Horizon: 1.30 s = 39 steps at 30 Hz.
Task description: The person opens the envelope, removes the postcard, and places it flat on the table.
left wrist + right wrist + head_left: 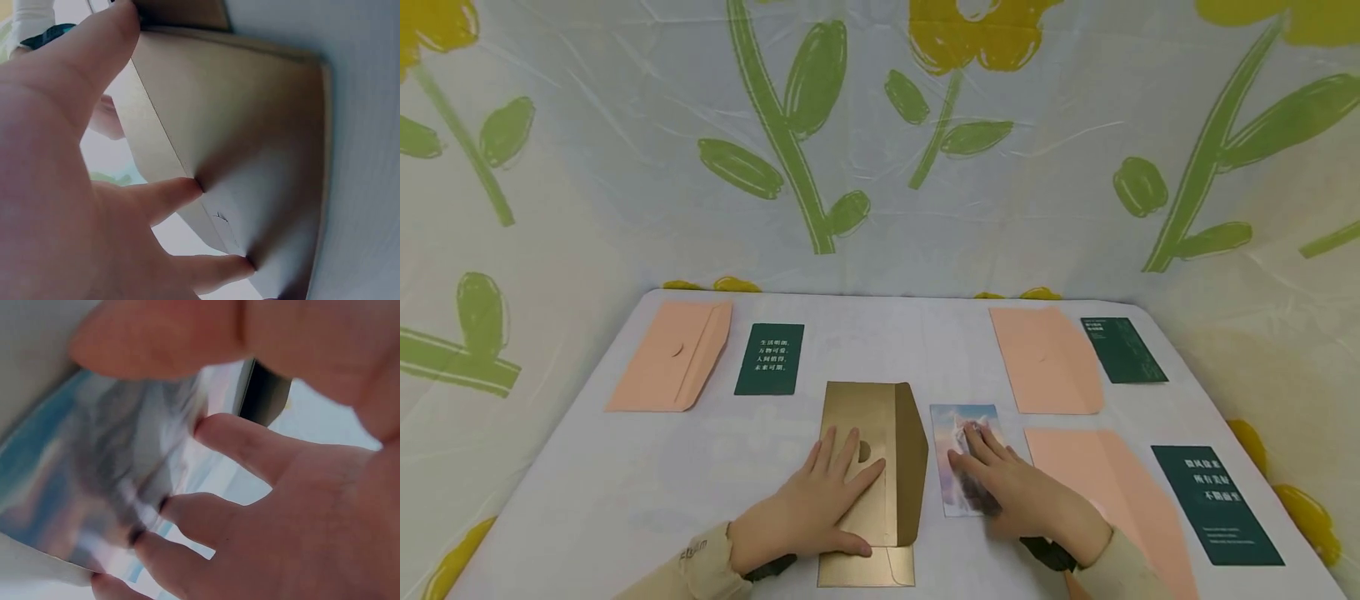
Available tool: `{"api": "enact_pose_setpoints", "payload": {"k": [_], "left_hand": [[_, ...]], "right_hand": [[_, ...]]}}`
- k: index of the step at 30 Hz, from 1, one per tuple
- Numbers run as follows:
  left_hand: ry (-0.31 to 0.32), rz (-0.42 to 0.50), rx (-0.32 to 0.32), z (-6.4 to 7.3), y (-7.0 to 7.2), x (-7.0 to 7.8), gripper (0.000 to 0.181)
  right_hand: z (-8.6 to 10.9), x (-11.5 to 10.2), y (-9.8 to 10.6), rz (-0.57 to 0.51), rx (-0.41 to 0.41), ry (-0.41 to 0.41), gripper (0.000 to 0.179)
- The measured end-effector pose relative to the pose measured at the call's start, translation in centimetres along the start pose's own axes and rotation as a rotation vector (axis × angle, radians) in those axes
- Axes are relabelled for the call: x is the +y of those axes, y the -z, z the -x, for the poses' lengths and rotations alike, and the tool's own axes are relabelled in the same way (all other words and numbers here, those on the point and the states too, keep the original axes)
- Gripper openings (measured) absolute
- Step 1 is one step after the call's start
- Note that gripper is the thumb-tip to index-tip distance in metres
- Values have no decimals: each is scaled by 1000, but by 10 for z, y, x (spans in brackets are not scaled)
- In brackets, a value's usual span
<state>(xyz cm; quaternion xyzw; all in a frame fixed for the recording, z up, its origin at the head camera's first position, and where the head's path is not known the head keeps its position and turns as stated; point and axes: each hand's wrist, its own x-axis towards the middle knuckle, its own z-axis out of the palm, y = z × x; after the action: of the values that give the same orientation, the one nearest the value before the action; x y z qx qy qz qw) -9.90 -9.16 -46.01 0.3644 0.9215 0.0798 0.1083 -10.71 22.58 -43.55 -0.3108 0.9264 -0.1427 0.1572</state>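
Observation:
My left hand (823,507) rests with fingers spread on a gold envelope (859,403), whose flap lies unfolded to the right. Another gold envelope (867,575) sticks out below it at the near edge. In the left wrist view, the fingertips touch the gold paper (250,112). To the right, my right hand (1037,500) lies over a pastel picture card (952,493), covering part of its printed figure. The right wrist view shows several fingertips on the card's printed face (106,444), with the thumb extended along one end.
At the back left are a peach envelope (658,358) and a green card (769,379) with white writing. On the right lie two more peach envelopes (1045,367), the nearer partly behind my right arm, and two green cards (1123,350). A flower-printed cloth (647,167) surrounds the white table.

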Motion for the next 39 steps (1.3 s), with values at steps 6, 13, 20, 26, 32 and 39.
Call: {"api": "enact_pose_setpoints", "payload": {"k": [6,13,20,26,32,39], "left_hand": [[3,38,4,-13,5,-11,96],[21,34,30,-34,7,-27,95],[51,64,20,-53,15,-44,94],[97,47,-11,-71,23,-57,94],[148,45,-26,-91,31,-69,95],[177,75,-37,-109,40,-84,93]], "right_hand": [[-13,8,5,-27,-4,-2,89],[-30,18,11,-62,-22,-32,89],[-51,27,17,-89,-19,-48,88],[-70,37,27,-143,-18,-73,89],[-87,45,36,-144,-36,-104,87],[-104,55,48,-187,-58,-99,83]]}}
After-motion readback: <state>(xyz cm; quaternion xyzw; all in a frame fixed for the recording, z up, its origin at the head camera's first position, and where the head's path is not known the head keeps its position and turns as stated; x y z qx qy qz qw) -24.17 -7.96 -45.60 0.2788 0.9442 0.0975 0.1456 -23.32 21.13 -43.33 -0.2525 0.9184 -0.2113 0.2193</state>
